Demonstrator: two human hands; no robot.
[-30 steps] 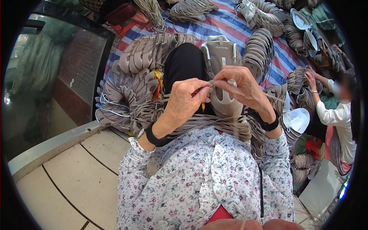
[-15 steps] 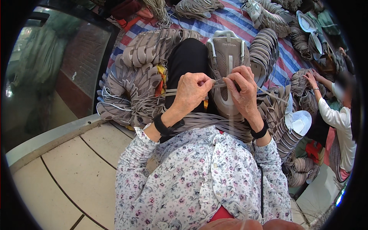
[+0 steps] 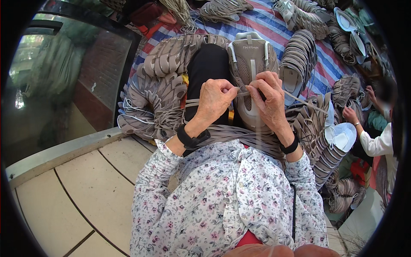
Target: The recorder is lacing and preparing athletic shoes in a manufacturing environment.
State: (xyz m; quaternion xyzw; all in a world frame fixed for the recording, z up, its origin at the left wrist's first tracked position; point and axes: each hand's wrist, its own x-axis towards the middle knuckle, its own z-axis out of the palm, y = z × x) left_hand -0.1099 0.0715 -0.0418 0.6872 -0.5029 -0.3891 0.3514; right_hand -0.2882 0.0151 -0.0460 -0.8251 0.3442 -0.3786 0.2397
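Note:
A grey-brown shoe upper (image 3: 253, 55) with a mesh panel and pale trim lies over my right thigh, its toe end toward me. Just above its middle, my left hand (image 3: 214, 100) pinches a flat greyish shoelace (image 3: 302, 101) between thumb and fingertips. My right hand (image 3: 269, 97) pinches the same lace close by, with only a short gap between the two pinches. One lace end runs out past my right hand to the right; pale strands trail left of my left wrist. Whether the lace passes through an eyelet is hidden by my fingers.
Bent rows of stacked uppers (image 3: 160, 96) lie left of my knee, and another stack (image 3: 299, 55) stands to the right. A bundle of laces (image 3: 246, 136) crosses my lap. Striped sheeting (image 3: 261, 19) lies beneath. A glass door (image 3: 72, 81) borders the left; a co-worker's hand (image 3: 350, 115) shows at right.
My hands keep the same pinch on the lace, barely moved. The whole view has shifted slightly. At the right, the co-worker's hands have moved apart.

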